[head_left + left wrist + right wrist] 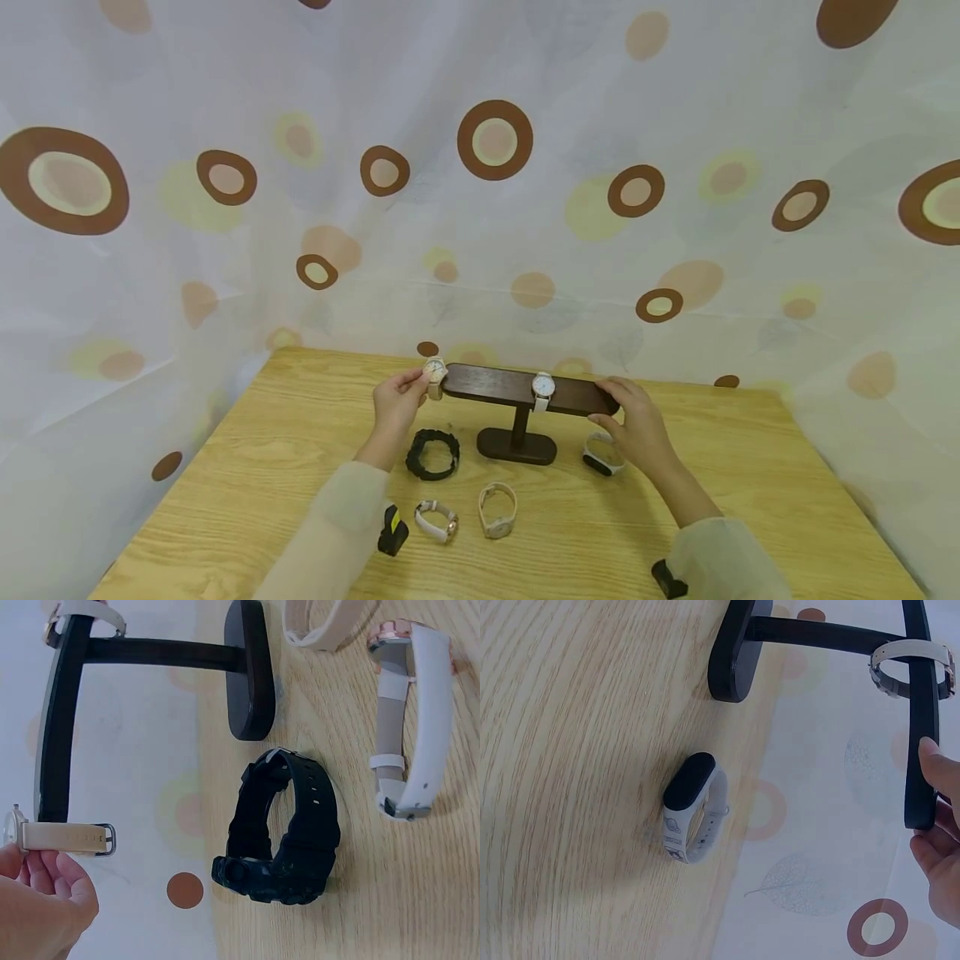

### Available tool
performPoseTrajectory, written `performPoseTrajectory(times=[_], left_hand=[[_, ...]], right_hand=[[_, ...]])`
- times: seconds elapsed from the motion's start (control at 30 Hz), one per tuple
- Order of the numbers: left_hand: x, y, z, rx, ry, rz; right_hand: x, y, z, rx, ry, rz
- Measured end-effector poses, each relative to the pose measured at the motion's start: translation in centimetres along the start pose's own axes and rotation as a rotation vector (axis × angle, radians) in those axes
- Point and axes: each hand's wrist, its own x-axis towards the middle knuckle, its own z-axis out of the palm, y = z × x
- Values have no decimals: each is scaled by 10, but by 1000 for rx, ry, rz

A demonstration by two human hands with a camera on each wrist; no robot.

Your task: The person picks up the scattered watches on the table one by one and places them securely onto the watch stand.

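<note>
A dark wooden T-shaped watch stand [487, 384] stands upright towards the back of the table. Beside the left tip of its bar, my left hand [397, 402] pinches a watch with a beige strap [434, 372]. In the left wrist view that beige strap [64, 837] hangs with its buckle end loose, close to the bar's end. Thumb and fingers of my right hand [636, 423] grip the bar's right end. A white-strapped watch [543, 387] is looped around the bar, right of the post.
On the table lie a black chunky watch [300, 825], a white watch with a rose-gold case [431, 712], a beige watch [498, 527] and a white fitness band [690, 784]. A patterned sheet [495, 250] hangs behind the wooden table [247, 500].
</note>
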Motion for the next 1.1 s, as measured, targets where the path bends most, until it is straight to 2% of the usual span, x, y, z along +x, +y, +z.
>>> performPoseTrajectory(times=[0.1,0.33,0.57,0.8,0.97,1.1], left_hand=[[1,2,4,7,4,-2],[6,2,8,89,26,10],[8,2,9,66,18,-5],[4,4,12,92,18,58],[3,5,12,72,33,65],[2,3,12,160,65,90]], right_hand=[[0,1,0,1,-7,0],[1,0,0,9,-18,-1],[1,-1,-1,3,-19,-17],[3,0,-3,5,-6,-30],[3,0,-2,-4,-3,-44],[3,-1,-2,-8,-2,-50]])
